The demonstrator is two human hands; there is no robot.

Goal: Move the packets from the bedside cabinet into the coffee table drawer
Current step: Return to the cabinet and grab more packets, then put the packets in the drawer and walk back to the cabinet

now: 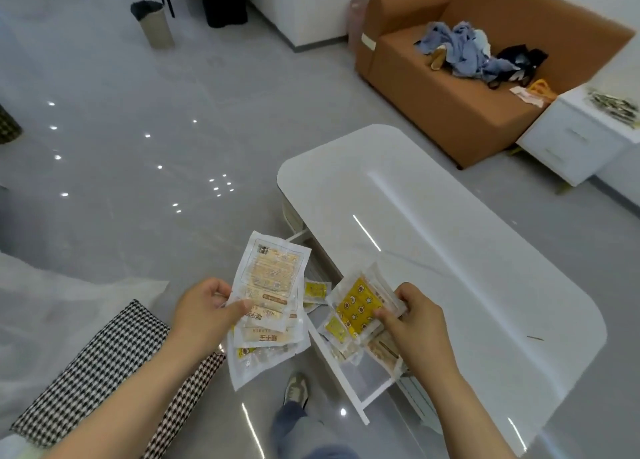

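Note:
My left hand [204, 311] pinches a fanned stack of clear snack packets [268, 299] with beige and orange print, held over the floor beside the open drawer. My right hand [414, 320] grips a second bunch of packets [360, 311], the top one yellow with star marks, right above the pulled-out white drawer [356, 379] of the coffee table [433, 251]. A small yellow packet [314, 291] lies in the drawer's far end. More packets [614, 107] lie on the white bedside cabinet [571, 140] at far right.
An orange sofa [450, 98] with a heap of clothes stands behind the table. A houndstooth cushion [97, 372] sits at lower left. My shoe [296, 387] is on the grey floor by the drawer front. A bin [156, 24] stands far left.

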